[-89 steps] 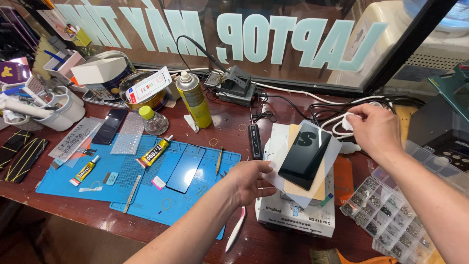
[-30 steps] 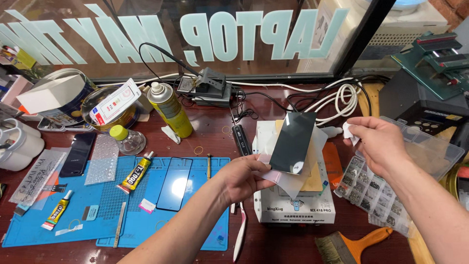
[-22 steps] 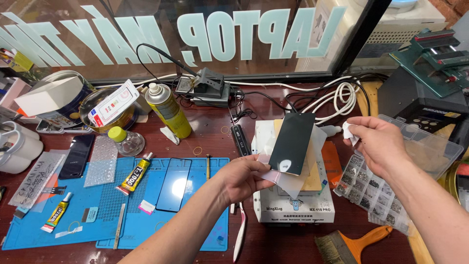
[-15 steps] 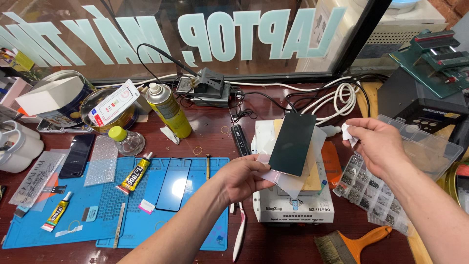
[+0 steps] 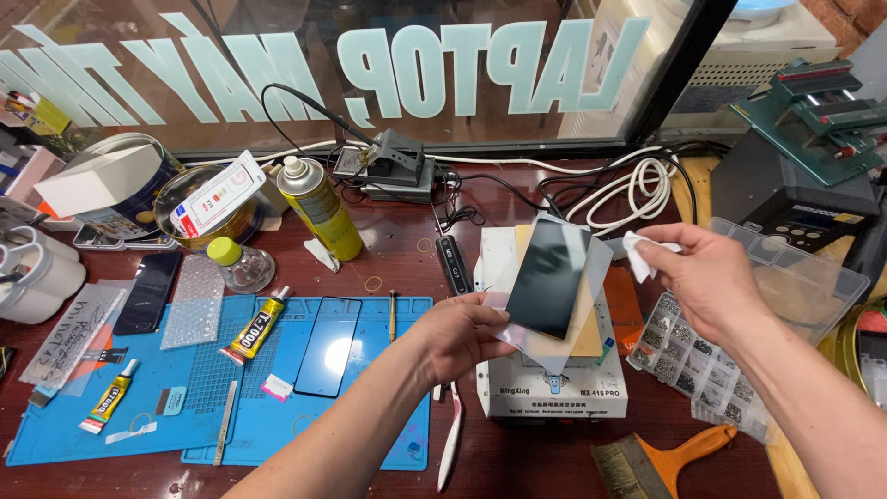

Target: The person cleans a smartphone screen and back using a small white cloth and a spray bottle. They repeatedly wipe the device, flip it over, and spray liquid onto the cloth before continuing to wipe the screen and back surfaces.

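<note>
Two hands: both in view above a dark red tabletop [image 5: 554, 462], well apart from each other.
Left hand [image 5: 462, 333]: fingers closed in a pinch on the lower left edge of a dark glass panel and the pale sheet behind it.
Dark glass panel [image 5: 547, 277]: rectangular, black, glossy, held tilted with its top leaning right, raised over the white heating unit.
Pale sheet [image 5: 591, 305]: translucent backing, wider than the panel, showing around its right and lower edges.
Right hand [image 5: 707, 282]: thumb and fingers pressed together on a small white wipe, just beside the panel's upper right corner.
White wipe [image 5: 639, 254]: crumpled, apart from the glass by a narrow gap.
White heating unit [image 5: 554, 393]: box-shaped, standing on the tabletop directly below the panel; a tan plate lies on its top.
Blue work mat [image 5: 370, 434]: left of the unit, carrying a second black glass panel [image 5: 328, 345], two yellow glue tubes and a metal spatula.
Yellow spray can [image 5: 319, 208]: upright behind the mat, near a small bottle with a green cap [image 5: 238, 263].
Clear parts organiser [image 5: 693, 356]: right of the unit, below the right hand, with small compartments of screws.
Orange-handled brush [image 5: 661, 453]: lying at the near edge.
</note>
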